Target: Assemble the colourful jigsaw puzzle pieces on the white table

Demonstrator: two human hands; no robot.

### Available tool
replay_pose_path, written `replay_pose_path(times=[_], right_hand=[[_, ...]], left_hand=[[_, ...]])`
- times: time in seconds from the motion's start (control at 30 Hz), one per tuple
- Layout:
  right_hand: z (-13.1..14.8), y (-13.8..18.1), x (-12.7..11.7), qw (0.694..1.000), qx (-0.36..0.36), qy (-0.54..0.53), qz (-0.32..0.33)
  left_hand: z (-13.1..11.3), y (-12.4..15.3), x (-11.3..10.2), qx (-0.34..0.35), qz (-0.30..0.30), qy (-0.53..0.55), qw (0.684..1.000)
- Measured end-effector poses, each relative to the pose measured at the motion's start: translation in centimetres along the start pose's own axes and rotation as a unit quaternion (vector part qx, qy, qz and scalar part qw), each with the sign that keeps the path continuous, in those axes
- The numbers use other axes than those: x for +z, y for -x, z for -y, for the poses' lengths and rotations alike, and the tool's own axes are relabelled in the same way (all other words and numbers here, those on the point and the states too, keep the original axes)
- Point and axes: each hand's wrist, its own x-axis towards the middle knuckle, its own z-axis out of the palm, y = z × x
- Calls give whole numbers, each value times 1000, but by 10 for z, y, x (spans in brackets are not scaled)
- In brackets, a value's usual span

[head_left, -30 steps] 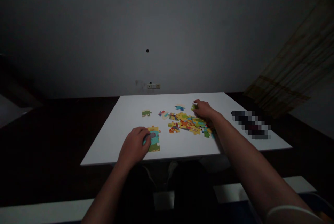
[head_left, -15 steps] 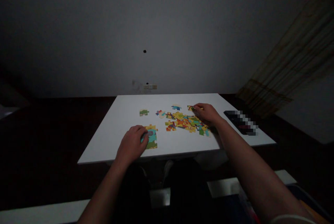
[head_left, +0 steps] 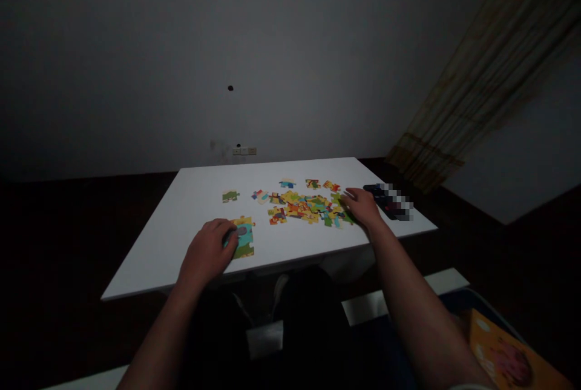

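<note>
My left hand (head_left: 209,252) rests at the left side of a small joined block of jigsaw pieces (head_left: 245,237), thumb and fingers apart and partly over it. The block shows yellow, turquoise and green with a grey shape. My right hand (head_left: 362,205) is at the right end of a heap of loose jigsaw pieces (head_left: 302,207), fingertips by a green piece (head_left: 336,198). Its fingers are stretched out and loosely apart, with nothing visibly held. Behind the heap lie an orange striped piece (head_left: 331,186), a green-and-red piece (head_left: 313,184) and a blue piece (head_left: 287,183).
A white table (head_left: 181,202) bears everything. One green piece (head_left: 230,195) lies apart at the left. A dark, partly pixelated object (head_left: 384,201) lies at the right edge. An orange box (head_left: 512,353) is at lower right. A wall and curtain (head_left: 436,111) stand behind.
The view has swung right. My right hand has withdrawn from the far pieces to the heap's right end, uncovering the orange striped piece. My left hand stays at the joined block.
</note>
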Motion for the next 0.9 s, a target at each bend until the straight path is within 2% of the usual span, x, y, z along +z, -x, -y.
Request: replay_pose_path(times=[0.17, 0.37, 0.5, 0.6, 0.9], right_hand=[[0, -4, 4, 997, -25, 62, 37], [-1, -1, 4, 1000, 1, -27, 10], [6, 5, -3, 987, 15, -143, -70], [10, 7, -8, 978, 2, -167, -124], [16, 11, -10, 999, 10, -43, 8]], left_hand=[[0, 0, 0, -5, -3, 7, 1000], [2, -1, -1, -7, 12, -7, 1000], [0, -2, -2, -7, 15, -9, 1000], [0, -2, -2, -10, 13, -10, 1000], [2, -2, -1, -9, 7, -2, 1000]])
